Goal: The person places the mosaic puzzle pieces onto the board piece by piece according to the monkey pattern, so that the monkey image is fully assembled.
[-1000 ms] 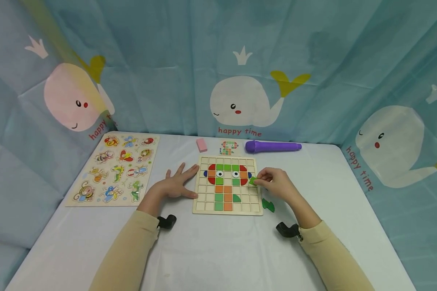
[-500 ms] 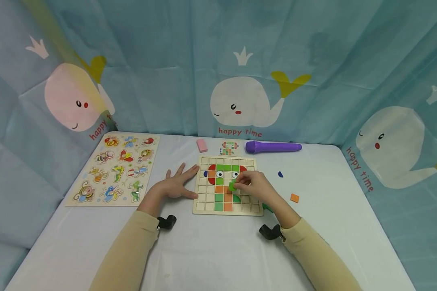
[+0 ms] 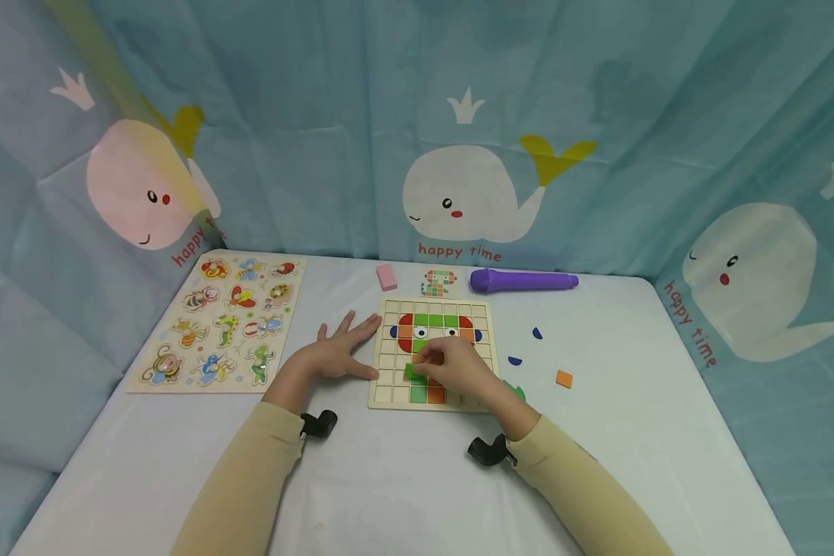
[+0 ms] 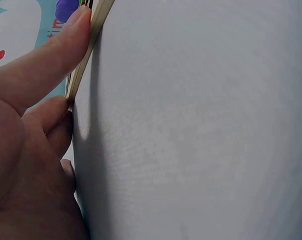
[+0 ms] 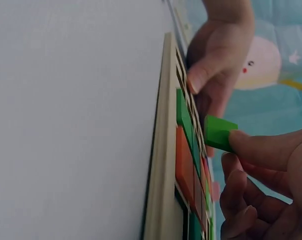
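Observation:
My right hand [image 3: 456, 367] pinches a small green tile [image 5: 219, 133] between thumb and fingertips, above the lower left part of a wooden grid board [image 3: 385, 394]. In the right wrist view the tile is held tilted, apart from the board. Red, green, orange and blue tiles with two eye tiles [image 3: 421, 333] form a figure in the grid, partly hidden by that hand. Spread fingers of my left hand [image 3: 330, 357] lie against the board's left edge, and the left wrist view shows its thumb [image 4: 66, 50] touching the rim.
Loose blue half-round tiles [image 3: 515, 361], an orange square [image 3: 564, 379] and green pieces [image 3: 518, 391] lie right of the board. Behind it are a pink block [image 3: 386, 277], a pattern card [image 3: 439, 283] and a purple microphone [image 3: 524, 281]. An insect puzzle [image 3: 208, 332] lies left.
My right hand has carried the green tile leftward across the board from its right edge, uncovering loose tiles on the right. The left hand has stayed in place.

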`<state>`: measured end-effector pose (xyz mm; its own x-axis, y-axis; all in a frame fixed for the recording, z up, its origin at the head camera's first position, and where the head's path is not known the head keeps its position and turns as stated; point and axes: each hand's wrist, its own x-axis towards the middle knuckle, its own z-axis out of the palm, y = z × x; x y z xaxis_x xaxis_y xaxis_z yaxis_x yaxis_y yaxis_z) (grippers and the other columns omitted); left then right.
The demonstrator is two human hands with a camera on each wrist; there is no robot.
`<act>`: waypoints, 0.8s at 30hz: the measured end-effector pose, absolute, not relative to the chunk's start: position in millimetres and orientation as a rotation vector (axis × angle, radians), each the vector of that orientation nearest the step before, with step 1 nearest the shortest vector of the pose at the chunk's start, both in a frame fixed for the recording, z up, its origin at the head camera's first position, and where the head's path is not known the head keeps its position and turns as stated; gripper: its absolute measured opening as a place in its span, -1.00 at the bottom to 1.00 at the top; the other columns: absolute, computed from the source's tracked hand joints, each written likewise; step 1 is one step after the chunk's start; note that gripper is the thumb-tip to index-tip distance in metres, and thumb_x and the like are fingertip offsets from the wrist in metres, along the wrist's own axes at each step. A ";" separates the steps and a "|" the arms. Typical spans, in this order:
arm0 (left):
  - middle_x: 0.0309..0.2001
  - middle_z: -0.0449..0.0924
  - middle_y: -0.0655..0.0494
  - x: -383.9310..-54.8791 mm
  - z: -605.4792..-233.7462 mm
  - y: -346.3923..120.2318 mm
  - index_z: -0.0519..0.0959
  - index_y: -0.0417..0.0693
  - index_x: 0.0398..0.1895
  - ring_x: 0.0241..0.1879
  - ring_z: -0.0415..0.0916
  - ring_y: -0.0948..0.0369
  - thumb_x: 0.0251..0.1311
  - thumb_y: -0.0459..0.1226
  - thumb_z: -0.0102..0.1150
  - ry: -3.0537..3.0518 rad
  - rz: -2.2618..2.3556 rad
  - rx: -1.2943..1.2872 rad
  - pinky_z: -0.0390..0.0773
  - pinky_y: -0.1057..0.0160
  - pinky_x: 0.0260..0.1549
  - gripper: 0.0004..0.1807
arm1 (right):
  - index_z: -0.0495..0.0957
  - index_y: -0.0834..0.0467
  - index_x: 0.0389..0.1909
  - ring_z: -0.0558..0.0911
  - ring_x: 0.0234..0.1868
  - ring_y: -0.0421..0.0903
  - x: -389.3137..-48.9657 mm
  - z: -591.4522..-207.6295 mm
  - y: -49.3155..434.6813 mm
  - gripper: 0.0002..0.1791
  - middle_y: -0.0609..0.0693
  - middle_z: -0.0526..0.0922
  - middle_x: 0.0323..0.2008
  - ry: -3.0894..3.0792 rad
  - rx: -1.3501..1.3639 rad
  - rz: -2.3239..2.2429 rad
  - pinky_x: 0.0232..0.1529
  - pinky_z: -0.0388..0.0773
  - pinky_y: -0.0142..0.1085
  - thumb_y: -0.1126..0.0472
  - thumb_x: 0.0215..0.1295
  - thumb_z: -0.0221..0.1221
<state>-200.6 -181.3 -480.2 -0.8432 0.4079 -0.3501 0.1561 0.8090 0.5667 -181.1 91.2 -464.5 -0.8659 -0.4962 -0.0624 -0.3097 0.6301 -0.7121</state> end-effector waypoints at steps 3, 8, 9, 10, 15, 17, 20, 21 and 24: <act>0.66 -0.27 0.17 -201.1 -480.7 -181.7 -0.16 0.20 0.66 0.61 -0.62 -0.09 0.09 0.17 0.41 2.533 0.731 0.424 -0.64 -0.39 0.40 0.21 | 0.68 -0.06 -0.40 0.51 -0.43 -0.21 -181.6 -467.0 84.1 -0.90 -0.19 0.60 -0.50 2.603 -0.675 -1.037 -0.39 0.47 -0.38 0.08 0.29 0.37; 0.66 -0.27 0.17 -201.3 -480.5 -181.4 -0.16 0.21 0.66 0.61 -0.63 -0.08 0.07 0.18 0.42 2.533 0.733 0.421 -0.64 -0.39 0.40 0.22 | 0.67 -0.08 -0.43 0.49 -0.46 -0.21 -182.4 -470.0 76.1 -0.87 -0.19 0.59 -0.53 2.632 -0.689 -0.998 -0.43 0.42 -0.39 0.06 0.31 0.35; 0.66 -0.27 0.17 -201.3 -480.6 -181.0 -0.15 0.20 0.66 0.61 -0.63 -0.08 0.07 0.18 0.41 2.531 0.736 0.425 -0.64 -0.39 0.40 0.22 | 0.67 -0.09 -0.44 0.49 -0.47 -0.22 -182.2 -470.6 75.4 -0.87 -0.20 0.58 -0.54 2.646 -0.677 -0.980 -0.44 0.41 -0.39 0.05 0.30 0.36; 0.66 -0.27 0.16 -201.2 -480.3 -180.8 -0.15 0.20 0.66 0.61 -0.63 -0.08 0.07 0.18 0.42 2.529 0.740 0.427 -0.64 -0.39 0.40 0.22 | 0.66 -0.09 -0.45 0.48 -0.48 -0.22 -182.0 -470.5 74.3 -0.86 -0.20 0.58 -0.54 2.658 -0.669 -0.964 -0.45 0.40 -0.39 0.05 0.30 0.36; 0.66 -0.26 0.16 -200.1 -479.0 -180.6 -0.14 0.19 0.66 0.61 -0.62 -0.09 0.07 0.17 0.42 2.530 0.743 0.429 -0.63 -0.40 0.39 0.21 | 0.69 -0.07 -0.44 0.48 -0.50 -0.24 -179.8 -471.6 69.6 -0.87 -0.22 0.57 -0.56 2.687 -0.658 -0.865 -0.49 0.39 -0.41 0.05 0.28 0.37; 0.66 -0.27 0.17 -200.3 -479.0 -180.8 -0.14 0.19 0.66 0.61 -0.62 -0.08 0.07 0.17 0.42 2.530 0.741 0.427 -0.63 -0.40 0.39 0.21 | 0.69 -0.06 -0.43 0.48 -0.51 -0.25 -179.0 -472.3 67.7 -0.88 -0.22 0.57 -0.57 2.700 -0.668 -0.836 -0.49 0.39 -0.41 0.05 0.28 0.38; 0.66 -0.26 0.17 -200.8 -479.2 -181.3 -0.14 0.19 0.66 0.61 -0.61 -0.09 0.07 0.17 0.42 2.529 0.742 0.426 -0.64 -0.40 0.39 0.21 | 0.70 -0.06 -0.43 0.48 -0.51 -0.25 -178.2 -472.2 65.9 -0.88 -0.23 0.57 -0.58 2.719 -0.673 -0.816 -0.48 0.39 -0.40 0.06 0.27 0.38; 0.66 -0.27 0.17 -201.0 -479.1 -181.4 -0.14 0.19 0.66 0.61 -0.62 -0.08 0.07 0.17 0.42 2.528 0.741 0.425 -0.64 -0.40 0.39 0.21 | 0.70 -0.06 -0.42 0.48 -0.50 -0.25 -178.1 -471.9 66.0 -0.89 -0.23 0.57 -0.58 2.719 -0.674 -0.816 -0.48 0.38 -0.40 0.05 0.27 0.38; 0.66 -0.26 0.17 -201.4 -479.6 -181.4 -0.14 0.19 0.66 0.61 -0.61 -0.09 0.06 0.18 0.42 2.529 0.742 0.422 -0.64 -0.40 0.39 0.22 | 0.69 -0.08 -0.41 0.49 -0.47 -0.23 -177.8 -469.4 69.3 -0.89 -0.23 0.57 -0.55 2.712 -0.672 -0.823 -0.44 0.40 -0.39 0.04 0.29 0.37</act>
